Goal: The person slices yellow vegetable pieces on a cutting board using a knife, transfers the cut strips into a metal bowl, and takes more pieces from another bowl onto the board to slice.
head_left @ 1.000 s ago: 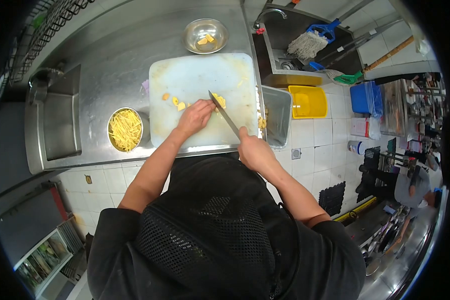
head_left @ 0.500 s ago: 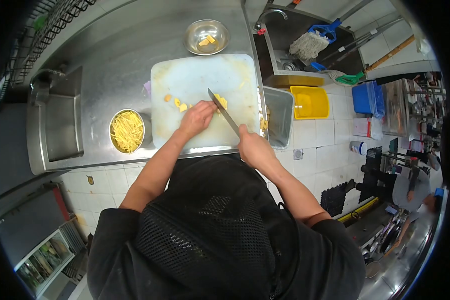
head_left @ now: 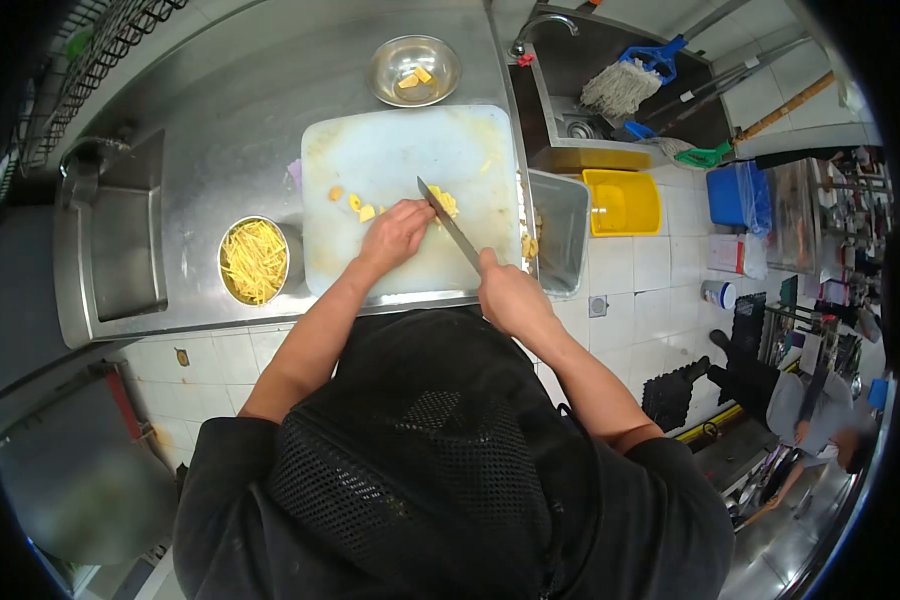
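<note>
My right hand (head_left: 515,298) is closed round the handle of a knife (head_left: 454,229), whose blade slants up and left over a white cutting board (head_left: 400,145). My left hand (head_left: 397,234) rests on the board with curled fingertips against the blade's left side, gripping a piece of ginger mostly hidden under them. Yellow ginger slices (head_left: 445,201) lie just right of the blade. Left of my left hand are several small ginger pieces (head_left: 354,202). A metal container of ginger strips (head_left: 254,262) stands left of the board.
Beyond the board sits a steel bowl (head_left: 415,52) with a few yellow pieces. A sink basin (head_left: 130,235) is at the left. Ginger scraps (head_left: 529,246) line the counter's right edge, above a grey bin (head_left: 562,235). Another person (head_left: 815,405) is at the far right.
My hands and the knife keep nearly the same pose. The other person at the far right has shifted posture. A blurred grey shape has come into view at the lower left.
</note>
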`<act>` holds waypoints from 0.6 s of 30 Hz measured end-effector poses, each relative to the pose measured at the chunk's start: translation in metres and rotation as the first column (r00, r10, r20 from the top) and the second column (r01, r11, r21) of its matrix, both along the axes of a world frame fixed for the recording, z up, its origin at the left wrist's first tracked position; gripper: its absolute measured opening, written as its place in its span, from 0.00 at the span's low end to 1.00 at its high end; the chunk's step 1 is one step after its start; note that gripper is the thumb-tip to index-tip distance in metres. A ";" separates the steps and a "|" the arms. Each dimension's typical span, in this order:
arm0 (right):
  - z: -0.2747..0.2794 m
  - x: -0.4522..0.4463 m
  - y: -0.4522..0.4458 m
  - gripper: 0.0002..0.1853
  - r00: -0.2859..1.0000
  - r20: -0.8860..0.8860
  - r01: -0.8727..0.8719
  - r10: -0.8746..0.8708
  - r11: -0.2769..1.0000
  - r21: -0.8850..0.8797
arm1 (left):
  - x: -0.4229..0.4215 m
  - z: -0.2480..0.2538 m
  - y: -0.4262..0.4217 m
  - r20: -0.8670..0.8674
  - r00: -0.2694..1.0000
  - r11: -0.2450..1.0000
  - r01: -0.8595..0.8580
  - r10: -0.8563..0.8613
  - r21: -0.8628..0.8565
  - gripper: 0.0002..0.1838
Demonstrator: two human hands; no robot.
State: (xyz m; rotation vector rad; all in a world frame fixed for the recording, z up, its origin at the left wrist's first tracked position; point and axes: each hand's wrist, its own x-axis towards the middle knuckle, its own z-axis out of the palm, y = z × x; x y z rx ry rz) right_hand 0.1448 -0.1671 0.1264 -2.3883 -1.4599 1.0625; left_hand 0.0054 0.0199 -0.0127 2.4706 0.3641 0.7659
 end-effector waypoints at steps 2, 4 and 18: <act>-0.006 -0.004 -0.001 0.11 1.000 0.008 0.023 -0.024 1.000 0.013 | -0.001 0.000 0.001 0.004 1.000 1.000 0.003 -0.003 -0.012 0.12; -0.039 -0.008 0.012 0.11 1.000 0.010 0.029 -0.030 0.996 0.084 | -0.001 0.000 0.000 0.007 1.000 1.000 0.008 -0.008 -0.020 0.12; -0.004 0.001 0.006 0.09 0.998 -0.039 0.042 -0.041 0.999 0.014 | 0.000 -0.001 0.000 0.019 1.000 0.999 -0.001 0.002 -0.042 0.12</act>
